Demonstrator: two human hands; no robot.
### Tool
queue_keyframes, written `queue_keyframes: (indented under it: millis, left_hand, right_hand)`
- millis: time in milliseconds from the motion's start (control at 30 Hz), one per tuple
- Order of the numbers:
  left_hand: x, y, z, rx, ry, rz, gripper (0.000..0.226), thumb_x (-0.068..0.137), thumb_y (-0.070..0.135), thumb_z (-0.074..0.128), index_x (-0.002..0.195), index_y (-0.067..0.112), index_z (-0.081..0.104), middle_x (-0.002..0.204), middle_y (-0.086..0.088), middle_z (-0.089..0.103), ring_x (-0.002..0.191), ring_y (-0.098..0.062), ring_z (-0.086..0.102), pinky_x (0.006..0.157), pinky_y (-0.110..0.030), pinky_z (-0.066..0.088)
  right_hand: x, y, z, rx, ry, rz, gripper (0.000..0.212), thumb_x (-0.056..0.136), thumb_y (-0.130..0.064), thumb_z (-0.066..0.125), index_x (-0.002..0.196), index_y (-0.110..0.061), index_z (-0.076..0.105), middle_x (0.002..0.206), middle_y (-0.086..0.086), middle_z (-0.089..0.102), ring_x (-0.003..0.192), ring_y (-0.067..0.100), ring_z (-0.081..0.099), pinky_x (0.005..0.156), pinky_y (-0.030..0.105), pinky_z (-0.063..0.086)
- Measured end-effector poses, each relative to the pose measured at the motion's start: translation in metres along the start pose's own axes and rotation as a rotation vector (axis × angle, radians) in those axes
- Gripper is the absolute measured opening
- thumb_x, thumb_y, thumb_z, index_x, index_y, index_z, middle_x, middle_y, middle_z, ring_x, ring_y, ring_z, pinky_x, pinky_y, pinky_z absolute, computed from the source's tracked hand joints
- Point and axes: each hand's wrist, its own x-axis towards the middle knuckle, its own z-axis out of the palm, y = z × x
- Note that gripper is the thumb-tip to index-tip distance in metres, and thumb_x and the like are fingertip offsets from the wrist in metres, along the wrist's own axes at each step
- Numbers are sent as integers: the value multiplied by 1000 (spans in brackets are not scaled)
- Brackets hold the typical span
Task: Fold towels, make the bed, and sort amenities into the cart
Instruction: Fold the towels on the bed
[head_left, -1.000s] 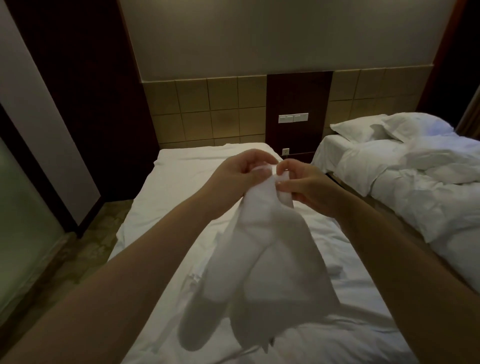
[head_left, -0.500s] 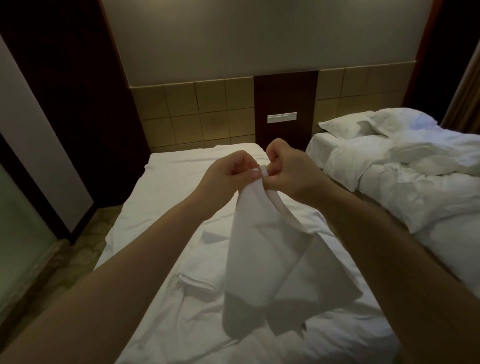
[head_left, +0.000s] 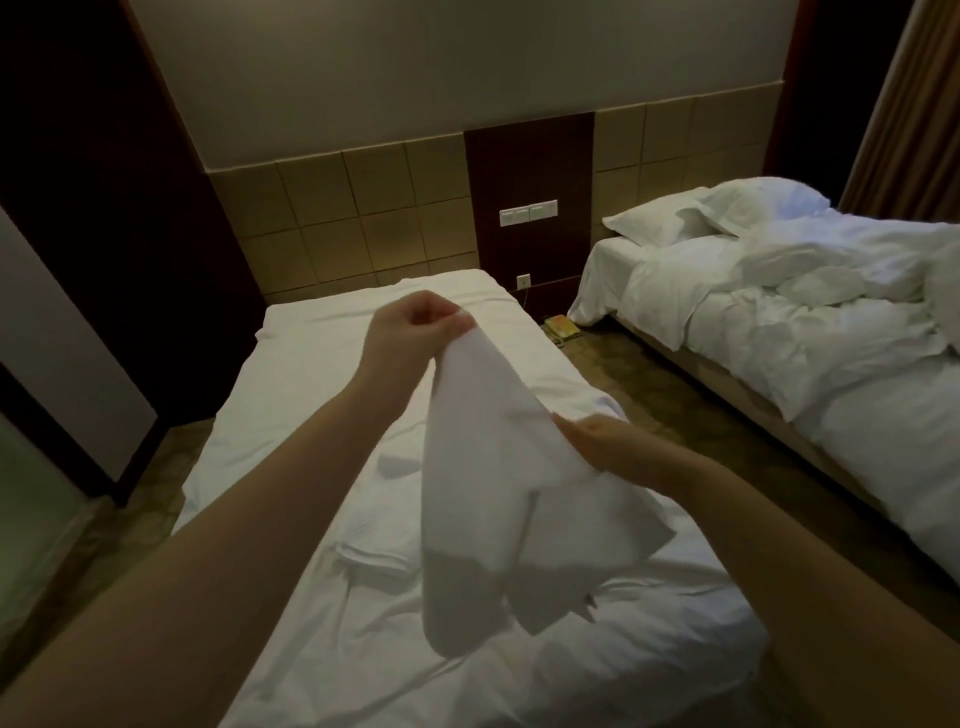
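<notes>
Between left fingers (head_left: 451, 323), towel (head_left: 483, 462) corner

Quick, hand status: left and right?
Left hand: closed, pinching the white towel by its top corner.
Right hand: pinching the same towel's side edge, lower down.

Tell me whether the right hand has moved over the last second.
Yes. The right hand dropped from beside the left hand, near the head of the bed, to the towel edge over mid-bed, nearer the person.
</notes>
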Motion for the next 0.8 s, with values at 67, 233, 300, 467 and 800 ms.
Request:
queue_keyframes:
  millis: [67, 233, 300, 467, 800]
  left_hand:
    - [8, -7, -11, -9, 85, -9, 10, 82, 8, 69, 74, 14, 67, 71, 4, 59, 72, -10, 54, 74, -28, 47]
    - [26, -24, -47, -66, 252, -71, 7, 84, 14, 69, 77, 14, 67, 73, 4, 57, 77, -14, 53, 76, -32, 48]
    - [33, -31, -60, -69, 270, -82, 7, 84, 14, 69, 78, 15, 67, 74, 3, 57, 78, -14, 53, 77, -32, 48]
    - [58, -50, -113, -58, 372, -80, 7, 85, 13, 68, 79, 16, 65, 78, 1, 57, 78, -13, 54, 73, -28, 49]
    - [113, -136, -226, -118, 488, -261, 14, 90, 18, 63, 100, 8, 64, 97, -5, 62, 98, -20, 58, 88, -30, 50]
  right_hand:
    - [2, 20, 6, 11, -40, 38, 30, 99, -36, 44, 90, -9, 54, 89, -7, 48, 105, 16, 46, 100, 26, 35]
    - [23, 60, 38, -147, -345, -45, 43, 78, -39, 74, 115, -40, 53, 114, -15, 57, 102, 4, 55, 81, 14, 44]
    - [39, 73, 64, -202, -296, -5, 56, 72, -46, 76, 121, -34, 52, 112, -13, 56, 100, 6, 55, 87, 20, 46]
    - [85, 80, 77, -136, 5, 24, 15, 84, -34, 70, 82, -19, 67, 81, -2, 64, 76, 13, 58, 69, 18, 44]
    - [191, -43, 4, -237, 257, -209, 56, 64, -52, 76, 82, 2, 70, 87, 21, 66, 84, 39, 61, 80, 48, 52]
